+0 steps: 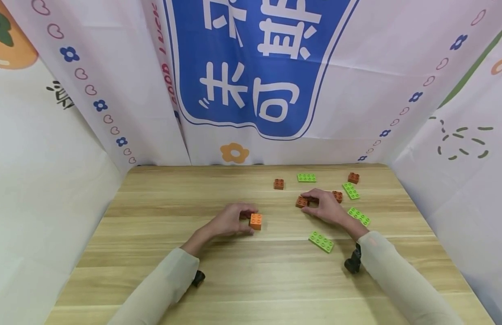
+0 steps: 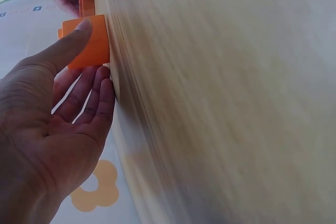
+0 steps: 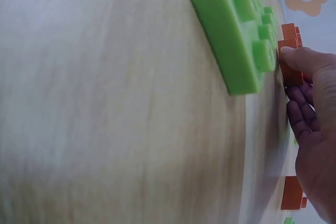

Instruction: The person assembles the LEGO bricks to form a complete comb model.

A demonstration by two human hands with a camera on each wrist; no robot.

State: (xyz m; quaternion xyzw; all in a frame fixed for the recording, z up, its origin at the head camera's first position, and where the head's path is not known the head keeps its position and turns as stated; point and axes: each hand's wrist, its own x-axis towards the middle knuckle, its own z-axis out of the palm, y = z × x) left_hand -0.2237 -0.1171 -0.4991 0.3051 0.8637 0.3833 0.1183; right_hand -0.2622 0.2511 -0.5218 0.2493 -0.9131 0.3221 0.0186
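With thumb and fingers, my left hand (image 1: 230,220) pinches an orange toy brick (image 1: 256,221) near the middle of the wooden table. The left wrist view shows the thumb lying across that orange brick (image 2: 90,40), which sits at the tabletop. Further right, my right hand (image 1: 327,207) grips a reddish-brown toy brick (image 1: 301,201) between thumb and fingers, studs upward. In the right wrist view the thumb presses the side of this brown brick (image 3: 290,66). A gap of table separates the two held bricks.
Around the right hand lie several green bricks, including one nearer the front (image 1: 321,242) and one at the back (image 1: 306,178). Other brown bricks sit behind (image 1: 279,183), at the back right (image 1: 354,178) and beside the right hand (image 1: 337,196). Printed cloth (image 1: 348,113) encloses the table (image 1: 251,280).
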